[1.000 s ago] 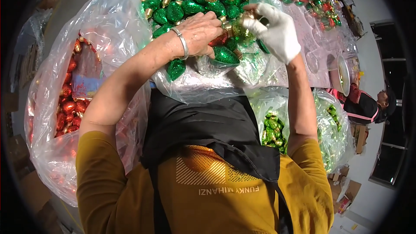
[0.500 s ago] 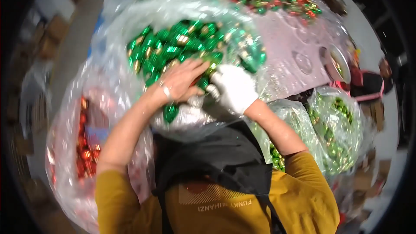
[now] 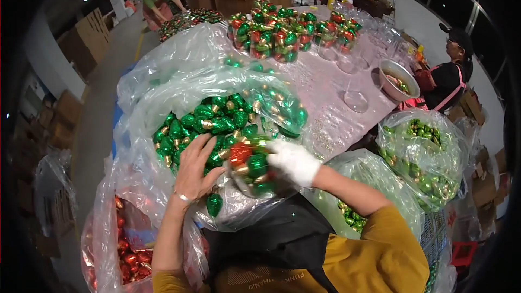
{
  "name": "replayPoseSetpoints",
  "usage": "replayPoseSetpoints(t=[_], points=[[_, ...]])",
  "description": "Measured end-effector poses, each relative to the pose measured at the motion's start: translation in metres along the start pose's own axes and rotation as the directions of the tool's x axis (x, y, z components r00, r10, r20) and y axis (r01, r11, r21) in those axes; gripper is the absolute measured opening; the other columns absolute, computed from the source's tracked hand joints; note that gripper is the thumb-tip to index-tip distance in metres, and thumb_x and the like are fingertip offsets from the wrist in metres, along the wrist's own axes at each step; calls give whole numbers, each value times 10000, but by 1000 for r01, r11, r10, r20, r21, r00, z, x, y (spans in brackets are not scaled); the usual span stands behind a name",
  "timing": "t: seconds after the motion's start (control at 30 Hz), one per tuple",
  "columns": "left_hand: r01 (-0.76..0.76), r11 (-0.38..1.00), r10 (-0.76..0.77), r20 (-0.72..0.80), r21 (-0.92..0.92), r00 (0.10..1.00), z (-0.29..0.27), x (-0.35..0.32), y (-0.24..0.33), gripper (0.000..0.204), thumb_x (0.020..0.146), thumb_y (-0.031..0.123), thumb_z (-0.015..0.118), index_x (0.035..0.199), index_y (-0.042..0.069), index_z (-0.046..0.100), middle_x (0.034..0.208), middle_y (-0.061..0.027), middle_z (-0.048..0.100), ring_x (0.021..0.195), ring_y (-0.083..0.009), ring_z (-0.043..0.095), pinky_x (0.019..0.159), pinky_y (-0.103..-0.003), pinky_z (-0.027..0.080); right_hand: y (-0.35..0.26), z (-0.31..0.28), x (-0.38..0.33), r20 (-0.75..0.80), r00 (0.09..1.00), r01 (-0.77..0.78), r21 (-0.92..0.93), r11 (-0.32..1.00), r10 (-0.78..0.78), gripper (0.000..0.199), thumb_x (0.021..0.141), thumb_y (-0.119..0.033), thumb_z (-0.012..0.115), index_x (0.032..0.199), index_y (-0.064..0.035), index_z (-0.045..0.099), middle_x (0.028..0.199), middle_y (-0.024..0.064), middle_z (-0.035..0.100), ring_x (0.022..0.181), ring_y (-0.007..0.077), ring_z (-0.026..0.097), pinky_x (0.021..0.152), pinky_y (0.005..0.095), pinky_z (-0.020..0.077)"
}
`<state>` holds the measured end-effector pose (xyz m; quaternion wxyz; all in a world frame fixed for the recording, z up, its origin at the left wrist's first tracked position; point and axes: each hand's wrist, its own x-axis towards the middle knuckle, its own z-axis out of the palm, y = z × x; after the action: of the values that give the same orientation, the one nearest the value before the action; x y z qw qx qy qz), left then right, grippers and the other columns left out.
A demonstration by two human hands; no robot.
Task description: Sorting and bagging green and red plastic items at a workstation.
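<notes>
A clear plastic container (image 3: 242, 185) filled with shiny red and green bulb-shaped ornaments leans in front of me, somewhat blurred. My right hand (image 3: 294, 163), in a white glove, grips its right side near the rim. My bare left hand (image 3: 194, 171) rests on the left, thumb and fingers apart, at the near edge of a heap of green bulb ornaments (image 3: 209, 116) with gold caps. That heap lies in a large open clear plastic bag (image 3: 163, 84). One loose green ornament (image 3: 215, 204) sits on the plastic below my left hand.
Filled clear containers (image 3: 285, 46) stand at the far side of the pink-covered table (image 3: 325, 114). A metal bowl (image 3: 399, 80) is at its right edge, beside a seated person (image 3: 461, 70). Bags of red (image 3: 130, 260) and light green ornaments (image 3: 423, 163) flank me. Another person (image 3: 160, 2) bends over ornaments far left.
My view has tilted up, showing more of the table and two people. My hands have moved apart, and the filled container between them now shows plainly.
</notes>
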<state>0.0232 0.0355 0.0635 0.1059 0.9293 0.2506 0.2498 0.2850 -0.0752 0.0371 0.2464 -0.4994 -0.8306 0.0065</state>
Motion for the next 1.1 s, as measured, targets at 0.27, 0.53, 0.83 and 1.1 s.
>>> replayPoseSetpoints(t=[0.27, 0.53, 0.83, 1.1], points=[[524, 851, -519, -187, -23, 834, -57, -134, -50, 363, 784, 130, 682, 1099, -34, 607, 1100, -187, 621, 1061, -313, 580, 924, -368, 442, 74, -107, -41, -393, 851, -452, -214, 866, 348, 227, 722, 5, 581, 946, -24, 598, 1042, 149, 601, 904, 325, 612, 766, 374, 506], [747, 664, -712, -326, -23, 622, -72, -239, -53, 208, 785, 108, 663, 919, -49, 636, 890, -184, 642, 776, -309, 624, 713, -349, 488, 263, -58, -14, -441, 723, -687, -379, 620, 532, 130, 745, -112, 617, 859, -51, 615, 997, 168, 588, 932, 353, 584, 790, 453, 497], [919, 388, -901, -183, 65, 393, -44, -312, -65, 270, 771, 136, 671, 972, -37, 619, 953, -191, 623, 848, -330, 606, 754, -377, 481, 406, -11, 91, -323, 718, -693, -414, 591, 617, 318, 768, -251, 686, 1018, -81, 587, 1180, 132, 536, 1129, 351, 490, 931, 467, 425], [831, 0, -1000, -1, 556, 1, -8, -393, -59, 654, 756, 265, 696, 1314, 46, 433, 1425, -200, 341, 1333, -398, 290, 1050, -490, 336, 249, -62, 39, -711, 609, -778, -446, 443, 352, 541, 712, -310, 735, 1179, -87, 577, 1220, 143, 552, 1167, 322, 491, 979, 435, 389]])
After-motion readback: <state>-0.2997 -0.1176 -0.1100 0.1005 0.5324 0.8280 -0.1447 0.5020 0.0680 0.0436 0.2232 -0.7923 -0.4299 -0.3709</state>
